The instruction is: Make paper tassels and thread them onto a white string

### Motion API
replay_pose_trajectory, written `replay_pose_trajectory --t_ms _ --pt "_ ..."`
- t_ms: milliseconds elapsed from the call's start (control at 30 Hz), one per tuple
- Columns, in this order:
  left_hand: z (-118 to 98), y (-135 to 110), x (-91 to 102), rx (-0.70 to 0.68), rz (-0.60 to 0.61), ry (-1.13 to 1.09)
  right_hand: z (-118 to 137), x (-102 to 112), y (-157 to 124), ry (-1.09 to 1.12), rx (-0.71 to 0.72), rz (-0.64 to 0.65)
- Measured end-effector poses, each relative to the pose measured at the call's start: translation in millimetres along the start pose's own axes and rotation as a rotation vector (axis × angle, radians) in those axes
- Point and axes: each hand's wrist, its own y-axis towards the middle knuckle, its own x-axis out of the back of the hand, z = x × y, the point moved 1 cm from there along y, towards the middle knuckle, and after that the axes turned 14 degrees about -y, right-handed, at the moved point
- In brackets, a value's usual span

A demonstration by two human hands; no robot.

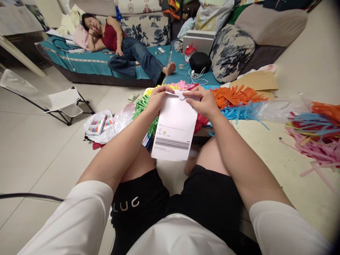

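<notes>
A white flat packet with a barcode near its lower edge hangs upright over my knees. My left hand pinches its top left corner, fingers closed. My right hand grips the top right edge next to the round hang hole, fingers closed too. Behind the packet lie piles of cut paper shapes: green strips, pink and yellow flowers, and orange pieces.
Blue strips and a clear plastic bag lie to the right, with pink and red paper scraps on the low board. Small colour-printed packets lie on the floor at left. A folding chair stands beyond. A person lies on the sofa.
</notes>
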Motion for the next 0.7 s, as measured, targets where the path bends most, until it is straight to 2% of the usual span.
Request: replay_pose_trajectory --t_ms 267,467,700 --pt "-4.9 0.7 3.6 -0.146 0.074 0.039 13.5 -10.4 -3.6 -0.057 -0.001 -0.071" --pt "-1.9 -6.8 4.3 -0.028 0.106 -0.016 13.3 -10.5 -4.7 -0.056 0.021 -0.126" --pt "0.8 -1.7 9.4 -0.043 0.132 0.024 16.6 -13.6 -4.7 -0.037 0.039 -0.164"
